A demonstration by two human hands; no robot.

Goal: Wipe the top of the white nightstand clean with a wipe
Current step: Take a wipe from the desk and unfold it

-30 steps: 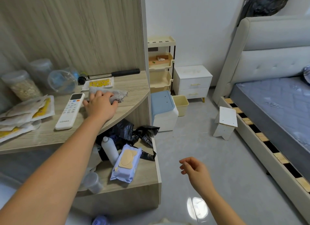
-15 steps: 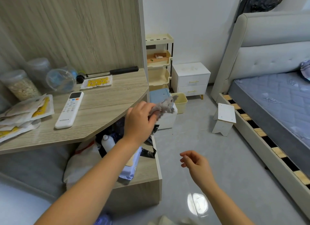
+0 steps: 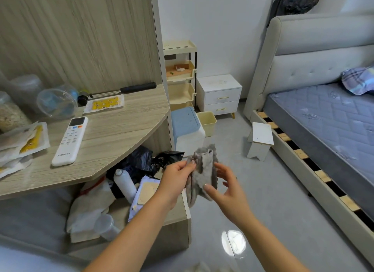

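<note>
- nightstand (image 3: 219, 82): upper centre of frame, against wall, top unwiped.
- left hand (image 3: 176, 176): fingers curled, pinching wipe (image 3: 203, 170) at upper edge.
- right hand (image 3: 228, 187): fingers half spread, thumb lightly pinching lower edge.
- wipe: hangs crumpled, lower centre, well apart from nightstand.
- risk: loose right pinch drops it; bunched cloth likely streaks.
</note>
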